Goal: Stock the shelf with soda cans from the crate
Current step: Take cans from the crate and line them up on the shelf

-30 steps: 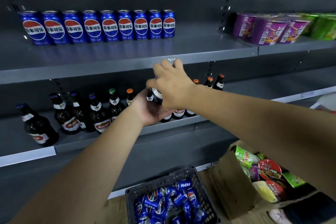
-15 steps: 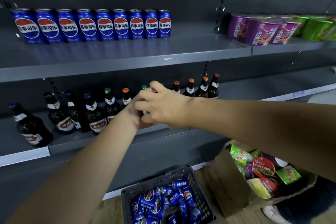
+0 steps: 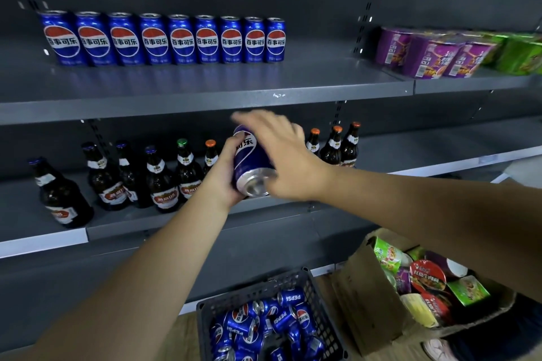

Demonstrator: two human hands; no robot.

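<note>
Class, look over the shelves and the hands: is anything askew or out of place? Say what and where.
The can in the left hand is tipped, base toward the camera, unlike the upright can row above. The leftmost beer bottle stands apart from its row, nearer the shelf edge.

Cans [image 3: 181,39]: blue, with a red, white and blue roundel. Bottles [image 3: 164,182]: dark brown, caps [image 3: 210,143] orange, green or blue. Shelf [image 3: 205,102]: dark grey. Crate [image 3: 319,316]: black lattice. Tubs [image 3: 434,53]: purple and green.
</note>
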